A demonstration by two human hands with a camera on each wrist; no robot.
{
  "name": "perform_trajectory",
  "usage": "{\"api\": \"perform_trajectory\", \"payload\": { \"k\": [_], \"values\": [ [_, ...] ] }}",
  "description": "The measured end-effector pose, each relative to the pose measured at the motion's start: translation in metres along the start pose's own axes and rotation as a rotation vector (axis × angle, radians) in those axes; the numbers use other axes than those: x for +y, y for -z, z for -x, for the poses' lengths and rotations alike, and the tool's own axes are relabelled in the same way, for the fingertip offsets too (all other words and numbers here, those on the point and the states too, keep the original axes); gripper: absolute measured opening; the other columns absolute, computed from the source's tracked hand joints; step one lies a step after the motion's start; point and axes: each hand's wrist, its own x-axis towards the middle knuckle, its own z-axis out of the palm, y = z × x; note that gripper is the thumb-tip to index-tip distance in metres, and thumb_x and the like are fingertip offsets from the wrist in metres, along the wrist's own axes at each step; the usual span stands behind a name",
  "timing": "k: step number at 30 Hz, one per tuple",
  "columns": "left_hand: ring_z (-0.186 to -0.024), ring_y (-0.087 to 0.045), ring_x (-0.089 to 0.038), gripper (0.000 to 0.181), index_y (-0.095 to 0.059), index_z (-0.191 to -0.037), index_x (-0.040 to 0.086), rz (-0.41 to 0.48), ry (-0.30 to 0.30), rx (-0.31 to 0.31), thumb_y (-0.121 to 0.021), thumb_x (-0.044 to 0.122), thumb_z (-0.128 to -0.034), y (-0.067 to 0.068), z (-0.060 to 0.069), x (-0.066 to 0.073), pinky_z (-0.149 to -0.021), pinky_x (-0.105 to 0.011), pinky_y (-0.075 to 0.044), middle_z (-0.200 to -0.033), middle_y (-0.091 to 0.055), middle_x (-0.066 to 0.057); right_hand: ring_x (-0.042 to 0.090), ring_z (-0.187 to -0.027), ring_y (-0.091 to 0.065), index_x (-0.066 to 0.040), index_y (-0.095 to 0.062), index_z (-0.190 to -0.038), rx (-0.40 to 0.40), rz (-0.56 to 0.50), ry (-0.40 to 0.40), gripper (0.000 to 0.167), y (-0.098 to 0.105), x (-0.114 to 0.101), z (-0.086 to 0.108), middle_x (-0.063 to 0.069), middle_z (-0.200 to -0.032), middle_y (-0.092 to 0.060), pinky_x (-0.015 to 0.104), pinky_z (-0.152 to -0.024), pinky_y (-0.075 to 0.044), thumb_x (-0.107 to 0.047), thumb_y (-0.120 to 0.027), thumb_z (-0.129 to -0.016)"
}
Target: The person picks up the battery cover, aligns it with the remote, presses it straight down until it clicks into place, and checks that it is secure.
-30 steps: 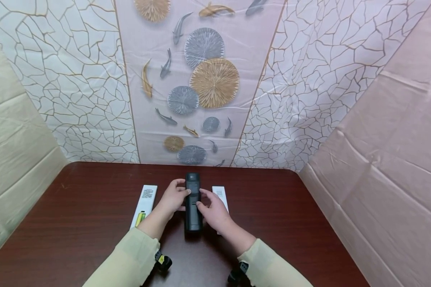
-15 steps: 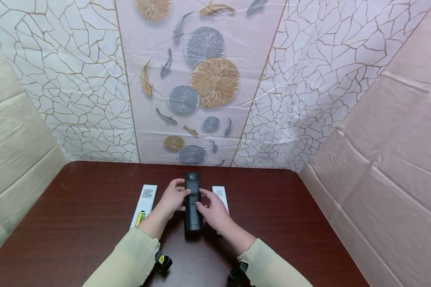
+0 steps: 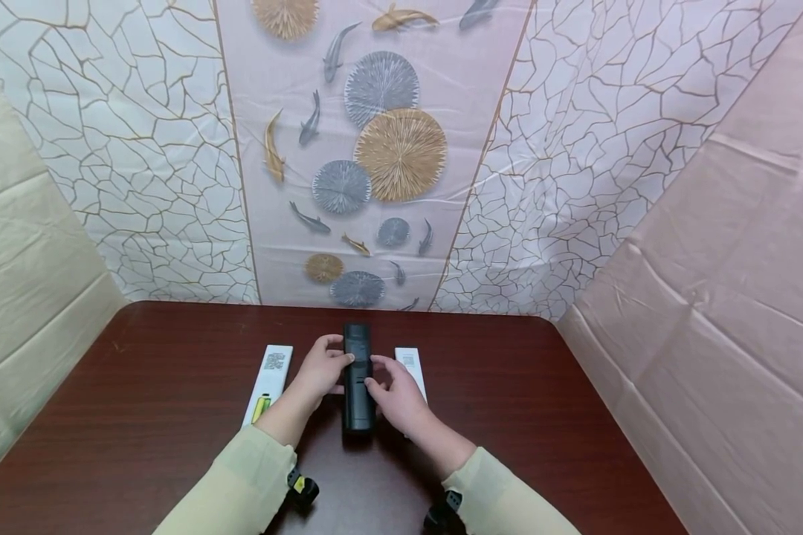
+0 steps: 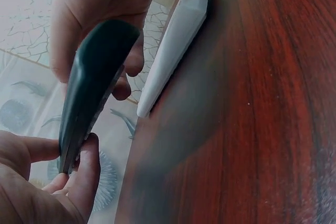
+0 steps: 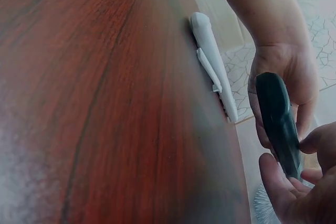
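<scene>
A black remote control [image 3: 358, 394] is held above the table, its back with the battery cover facing up. My left hand [image 3: 321, 371] grips its left side, thumb on the back and fingers along and beneath the edge. From the other side my right hand [image 3: 401, 397] holds it, thumb on the cover and forefinger at the edge. In the left wrist view the black remote [image 4: 97, 77] is tilted between my left hand [image 4: 52, 182] and right hand [image 4: 100, 19]. In the right wrist view the remote [image 5: 278, 119] stands clear of the tabletop, with my right hand [image 5: 310, 179] near its far end.
On the brown table [image 3: 522, 416], a white remote [image 3: 270, 375] lies left of my hands, a yellow-green battery showing in it. Another white remote [image 3: 411, 364] lies to the right, partly behind my right hand. A patterned cloth [image 3: 375, 245] hangs behind the table.
Both hands keep their hold on the black remote. It has shifted only very slightly to the left; the white remotes lie where they were.
</scene>
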Motion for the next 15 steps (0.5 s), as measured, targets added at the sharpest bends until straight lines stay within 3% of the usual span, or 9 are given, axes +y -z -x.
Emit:
{"api": "perform_trajectory", "payload": {
  "k": [6,11,15],
  "values": [
    [-0.108,-0.062,-0.034,0.050,-0.038,-0.146,0.012,-0.022,-0.021,0.003,-0.058,0.017,-0.1005,-0.001,-0.003,-0.005,-0.068,-0.041,-0.059,-0.133,-0.053,-0.020,0.017,-0.075,-0.063,-0.008,-0.057,-0.134,0.000,0.006,0.056,0.036,0.005,0.003,0.009,0.008,-0.114,-0.063,0.034,-0.064,-0.056,-0.015,-0.061,-0.099],
    [-0.104,-0.063,-0.033,0.050,-0.039,-0.146,0.013,-0.038,-0.010,0.005,-0.059,0.017,-0.1001,-0.003,-0.006,-0.010,-0.067,-0.040,-0.058,-0.130,-0.054,-0.020,0.016,-0.096,-0.061,-0.007,-0.061,-0.130,0.005,0.156,0.135,0.032,0.013,0.004,0.019,0.004,-0.111,-0.065,0.036,-0.082,-0.052,-0.018,-0.060,-0.100],
    [-0.102,-0.064,-0.032,0.050,-0.039,-0.146,0.013,-0.059,0.000,0.014,-0.060,0.017,-0.1000,-0.003,-0.006,-0.011,-0.066,-0.041,-0.059,-0.128,-0.055,-0.021,0.019,-0.113,-0.058,-0.009,-0.060,-0.134,-0.015,0.279,0.159,0.036,0.020,0.006,0.028,0.005,-0.125,-0.062,0.042,-0.094,-0.050,-0.024,-0.058,-0.101]
  ]
}}
